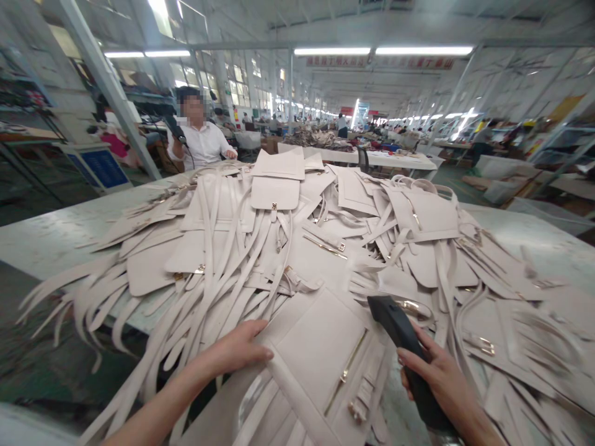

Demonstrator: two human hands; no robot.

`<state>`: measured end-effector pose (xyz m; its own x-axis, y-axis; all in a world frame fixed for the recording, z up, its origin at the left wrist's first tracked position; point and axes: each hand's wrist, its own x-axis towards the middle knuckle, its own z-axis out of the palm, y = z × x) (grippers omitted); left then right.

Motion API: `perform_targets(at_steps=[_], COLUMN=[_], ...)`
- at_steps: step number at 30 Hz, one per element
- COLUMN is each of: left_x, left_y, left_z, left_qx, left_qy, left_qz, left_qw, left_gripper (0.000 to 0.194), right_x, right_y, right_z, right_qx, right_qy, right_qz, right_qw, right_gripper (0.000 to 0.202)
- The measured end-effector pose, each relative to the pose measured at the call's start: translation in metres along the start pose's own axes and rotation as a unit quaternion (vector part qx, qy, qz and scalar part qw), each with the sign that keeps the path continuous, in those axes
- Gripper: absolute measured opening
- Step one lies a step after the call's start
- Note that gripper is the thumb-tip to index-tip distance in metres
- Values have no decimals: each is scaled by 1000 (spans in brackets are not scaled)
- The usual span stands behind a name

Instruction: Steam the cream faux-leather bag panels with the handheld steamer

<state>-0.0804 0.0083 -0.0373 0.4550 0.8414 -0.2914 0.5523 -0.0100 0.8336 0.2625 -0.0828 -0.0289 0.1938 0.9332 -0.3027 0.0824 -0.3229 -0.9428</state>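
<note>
My right hand (430, 368) is wrapped round a black handheld tool (402, 334), its flat head pointing up and left beside a beige bag piece. That bag piece (313, 347) lies tilted in front of me, with a gold zipper (346, 371) and a buckled strap (365, 390) on its right part. My left hand (246, 347) grips the upper left edge of the piece, thumb on top and the other fingers partly hidden.
A large heap of beige bag pieces (274, 193) with long straps and gold fittings covers much of the pale table (41, 238). Across it sits a person in a white shirt (202, 145), holding a dark tool. More worktables stand behind.
</note>
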Motion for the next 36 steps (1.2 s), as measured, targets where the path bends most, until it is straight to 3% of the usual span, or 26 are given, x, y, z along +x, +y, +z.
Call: perform_targets(at_steps=[4,7,10,13,18,21,28,31,36], left_x=[42,62,63,59,60,61,60,61,61], left_y=[14,20,16,11,10,9,9,9,10], left_z=[11,40,67,78,74,74,76,75,75], left_qx=[80,100,173,232,250,257,281,297,306], left_qy=[111,188,231,221,209,207,195,188,200], left_qz=[37,17,13,29,30,27,14,14,2], left_qw=[990,977,957,947,945,944,939,936,931], left_gripper=[16,25,27,22,21,21,24,23,22], right_x=[-1,18,45,70,94,84,38,47,83], right_y=[-17,-31,-40,-48,-61,-59,-25,-26,-43], right_z=[12,28,42,54,71,69,44,51,65], right_qx=[-22,-6,-4,-25,-43,-67,-89,-71,-50], right_qy=[-48,-103,-137,-170,-163,-165,-154,-135,-138], right_qz=[-2,3,5,20,11,14,50,39,24], right_qw=[999,995,991,985,986,984,983,987,989], right_gripper=[76,69,60,51,49,49,67,64,50])
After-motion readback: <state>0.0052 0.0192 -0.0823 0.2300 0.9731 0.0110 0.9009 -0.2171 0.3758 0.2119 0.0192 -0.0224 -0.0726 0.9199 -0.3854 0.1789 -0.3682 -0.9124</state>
